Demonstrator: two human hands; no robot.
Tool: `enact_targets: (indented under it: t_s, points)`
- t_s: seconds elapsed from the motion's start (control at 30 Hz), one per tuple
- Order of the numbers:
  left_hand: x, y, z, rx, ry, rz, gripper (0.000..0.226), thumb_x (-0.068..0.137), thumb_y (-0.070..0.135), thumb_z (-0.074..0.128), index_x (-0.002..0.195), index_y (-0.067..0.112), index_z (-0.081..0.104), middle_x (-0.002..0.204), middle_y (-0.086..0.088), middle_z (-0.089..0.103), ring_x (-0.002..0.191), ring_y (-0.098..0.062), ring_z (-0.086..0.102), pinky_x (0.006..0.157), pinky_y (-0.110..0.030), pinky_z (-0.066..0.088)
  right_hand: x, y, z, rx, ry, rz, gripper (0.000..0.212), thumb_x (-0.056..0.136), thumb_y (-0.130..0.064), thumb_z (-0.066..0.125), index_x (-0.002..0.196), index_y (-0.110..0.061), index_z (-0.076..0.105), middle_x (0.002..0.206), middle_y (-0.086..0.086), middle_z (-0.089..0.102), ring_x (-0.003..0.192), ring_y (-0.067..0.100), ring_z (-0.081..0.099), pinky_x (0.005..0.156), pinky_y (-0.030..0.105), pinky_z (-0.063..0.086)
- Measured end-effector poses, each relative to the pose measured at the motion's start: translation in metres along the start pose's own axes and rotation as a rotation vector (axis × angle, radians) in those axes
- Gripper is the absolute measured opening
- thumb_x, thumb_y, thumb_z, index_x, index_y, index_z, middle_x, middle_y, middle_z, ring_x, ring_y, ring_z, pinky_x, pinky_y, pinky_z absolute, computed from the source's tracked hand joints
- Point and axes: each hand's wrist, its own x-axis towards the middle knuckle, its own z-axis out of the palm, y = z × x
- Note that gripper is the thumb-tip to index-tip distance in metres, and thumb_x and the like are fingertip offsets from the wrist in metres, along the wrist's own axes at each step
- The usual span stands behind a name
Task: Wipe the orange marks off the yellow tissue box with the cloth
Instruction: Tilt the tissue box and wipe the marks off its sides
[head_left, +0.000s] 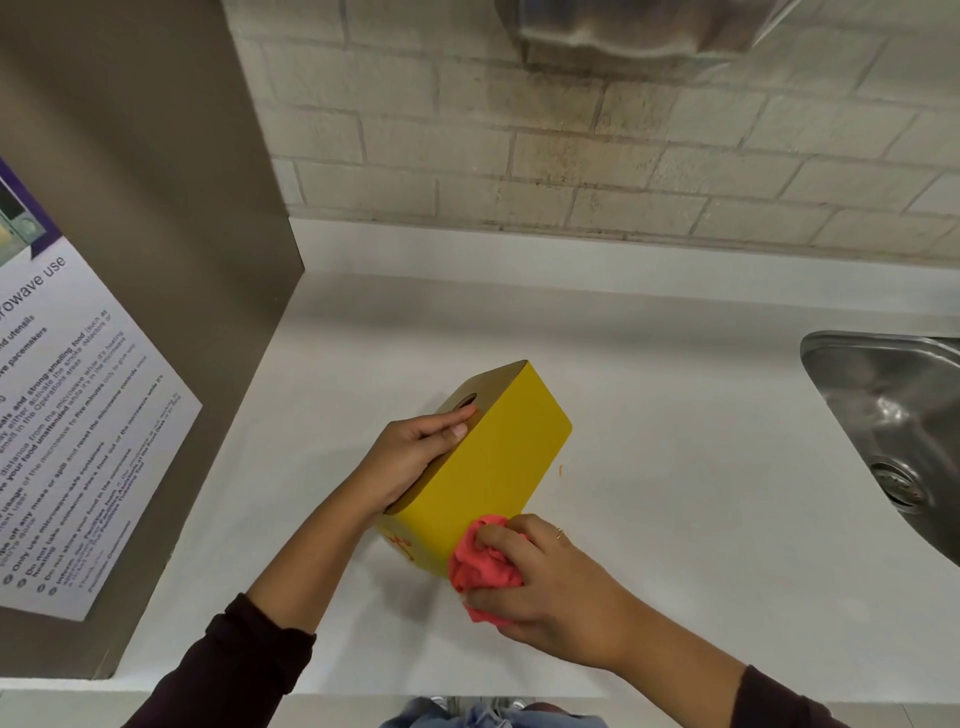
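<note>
On a white bench (649, 441), the left hand (415, 457) grips the yellow tissue box (493, 467) as the right hand (550, 582), clenched around the cloth (483, 566), rubs its near corner, orange marks (402, 545) still unwiped.

In front of you lies a white surface (675, 415), backed by a pale brick wall (571, 156). At your right a steel sink (893, 415) is set into it. On your left, a printed notice (67, 415) hangs on a grey panel (156, 182).
</note>
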Motion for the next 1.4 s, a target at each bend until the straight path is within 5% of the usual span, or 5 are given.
enact_targets:
  t_s: [0.17, 0.37, 1.1, 1.27, 1.4]
  points:
    - [-0.001, 0.001, -0.001, -0.009, 0.010, -0.005, 0.025, 0.088, 0.019, 0.057, 0.106, 0.035, 0.064, 0.131, -0.006, 0.058, 0.117, -0.020, 0.055, 0.107, -0.043, 0.040, -0.022, 0.035, -0.005, 0.086, 0.126, 0.230, 0.024, 0.067, -0.009, 0.076, 0.087, -0.023, 0.071, 0.115, 0.001, 0.059, 0.101, 0.016, 0.050, 0.081, 0.026, 0.046]
    - [-0.002, -0.001, 0.004, 0.024, 0.007, 0.014, 0.025, 0.088, 0.022, 0.058, 0.105, 0.040, 0.063, 0.131, -0.003, 0.059, 0.117, -0.017, 0.055, 0.102, -0.036, 0.043, -0.007, 0.066, -0.039, 1.086, 0.740, 0.873, 0.031, 0.073, -0.009, 0.054, 0.095, -0.030, 0.061, 0.103, -0.007, 0.064, 0.094, 0.011, 0.063, 0.075, 0.023, 0.052]
    - [0.002, -0.002, -0.003, -0.035, 0.067, -0.021, 0.041, 0.078, 0.041, 0.061, 0.118, 0.034, 0.060, 0.132, 0.000, 0.056, 0.118, -0.018, 0.055, 0.106, -0.042, 0.040, 0.024, -0.003, -0.028, 1.270, 0.133, 0.638, 0.037, 0.075, 0.010, 0.047, 0.094, -0.019, 0.059, 0.091, 0.002, 0.059, 0.073, 0.021, 0.058, 0.062, 0.029, 0.047]
    - [0.002, 0.005, -0.006, 0.112, -0.035, -0.155, 0.065, 0.069, 0.041, 0.072, 0.128, 0.020, 0.053, 0.124, -0.005, 0.063, 0.103, -0.021, 0.064, 0.092, -0.039, 0.050, 0.005, 0.025, -0.044, 1.931, 0.663, 0.791, 0.026, 0.078, -0.001, 0.055, 0.103, -0.003, 0.052, 0.108, 0.023, 0.058, 0.092, 0.028, 0.062, 0.072, 0.032, 0.053]
    - [0.006, 0.009, -0.010, 0.172, -0.111, -0.187, 0.027, 0.082, 0.025, 0.066, 0.109, 0.028, 0.063, 0.113, 0.000, 0.069, 0.094, -0.019, 0.069, 0.082, -0.034, 0.053, -0.006, 0.042, -0.051, 2.208, 0.928, 0.823, 0.041, 0.090, -0.021, 0.037, 0.110, -0.002, 0.067, 0.121, 0.020, 0.063, 0.110, 0.029, 0.062, 0.090, 0.040, 0.051]
